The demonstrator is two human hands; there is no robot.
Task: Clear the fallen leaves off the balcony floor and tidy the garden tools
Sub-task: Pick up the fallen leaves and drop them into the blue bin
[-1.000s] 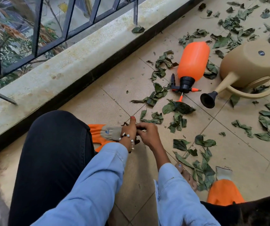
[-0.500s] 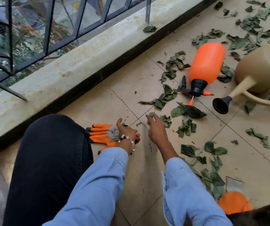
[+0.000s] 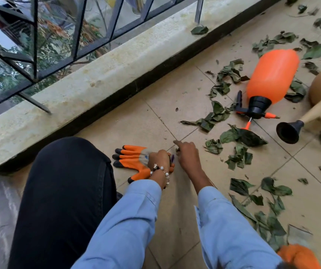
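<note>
Leaves (image 3: 239, 156) litter the floor (image 3: 136, 123); our left hand (image 3: 160, 160) grips a glove (image 3: 134, 162), our right hand (image 3: 186, 154) pinches a leaf scrap.

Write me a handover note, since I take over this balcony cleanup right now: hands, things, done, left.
Left hand: curled, gripping the cuff of the orange glove on the floor by the knee.
Right hand: picking at a small leaf scrap on the tile; whether it holds it, I cannot tell.
Orange pressure sprayer lies on its side; beige watering can beside it, spout toward you.
Done: nothing visibly tidied.
Left: leaves scattered over the floor, tools to put away.
</note>
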